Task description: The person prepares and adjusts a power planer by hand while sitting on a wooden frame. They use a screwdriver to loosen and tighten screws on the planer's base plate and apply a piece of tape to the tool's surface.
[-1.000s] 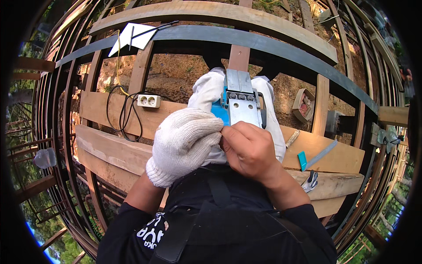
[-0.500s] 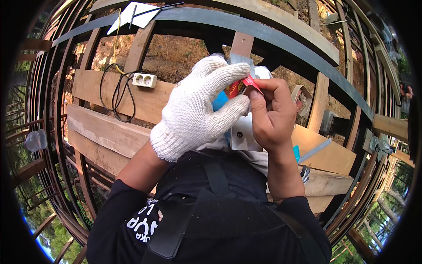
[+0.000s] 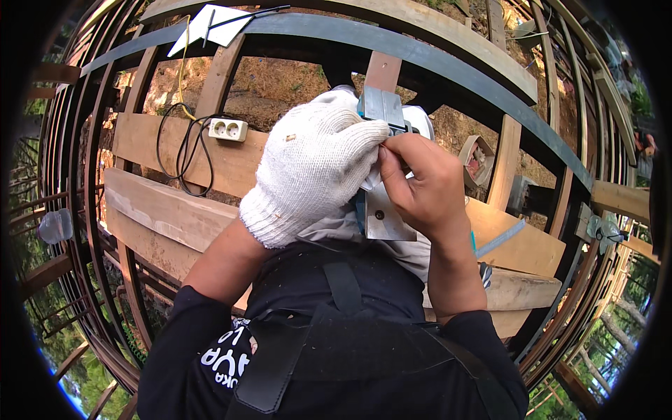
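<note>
My left hand (image 3: 308,157), in a white knitted glove, is closed, its thumb and forefinger drawn together in front of me. The bare right hand (image 3: 427,178) pinches right against the gloved fingertips. Whatever lies between the two hands is hidden by the fingers. Beneath them is a power tool, which looks like an upturned electric planer, with a flat metal plate (image 3: 383,106) beyond the hands. A second metal plate (image 3: 387,215) with a round screw in it shows on the near side, beside my lap.
Wooden planks (image 3: 175,206) lie across a dark frame. On the left, a white two-socket outlet (image 3: 228,129) sits with a looped black cable (image 3: 183,164). A white sheet (image 3: 210,31) with black rods lies at the far left; a small open box (image 3: 477,159) stands right.
The red packet seen between my fingers has gone from sight. Both hands have closed together and my left hand has turned, uncovering more of the far metal plate.
</note>
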